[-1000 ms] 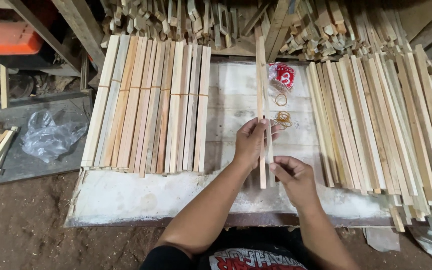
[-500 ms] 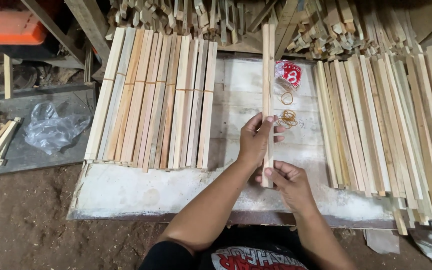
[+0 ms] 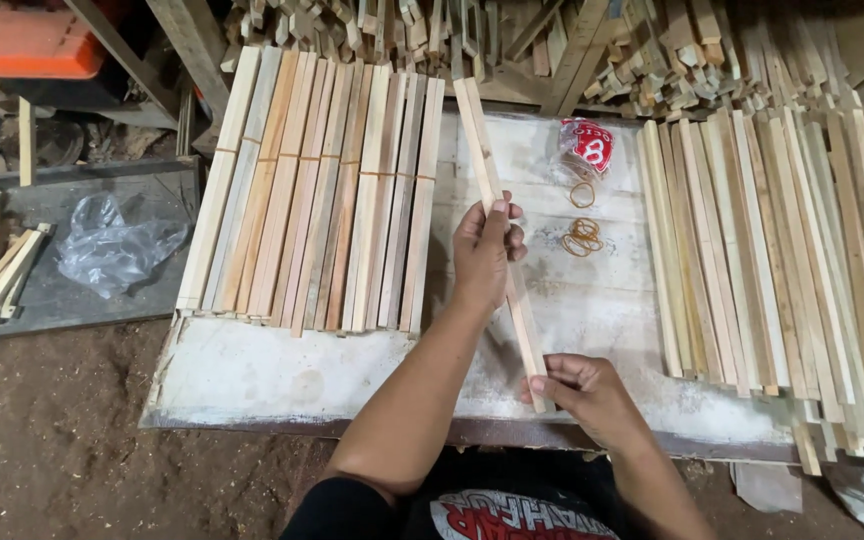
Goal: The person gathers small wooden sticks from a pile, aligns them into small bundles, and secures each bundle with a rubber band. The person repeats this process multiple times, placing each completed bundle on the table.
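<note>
Two hands share one long wooden strip (image 3: pixel 500 225) over the white tabletop (image 3: pixel 282 375): the left hand (image 3: pixel 485 250) has its grip wrapped around the strip near the middle, thumb on top, and the right hand (image 3: pixel 584 392) pinches the near end between thumb and fingertips. The strip lies at a slant, its far end toward the pile of offcuts (image 3: pixel 472 30) at the back and its near end close to the tabletop's front edge. Handling it well seems to call for both grips kept firm and the stick level, so that a thin length like this does not bow or twist. Open room is a narrow lane: a bundled row of strips (image 3: pixel 322 190) sits just to the left, a loose row of strips (image 3: pixel 772 250) lies to the right, and rubber bands (image 3: pixel 584 237) and a small red-and-white bag (image 3: pixel 589 145) lie just beside the stick. Moving lengthwise looks freer than swinging sideways.
</note>
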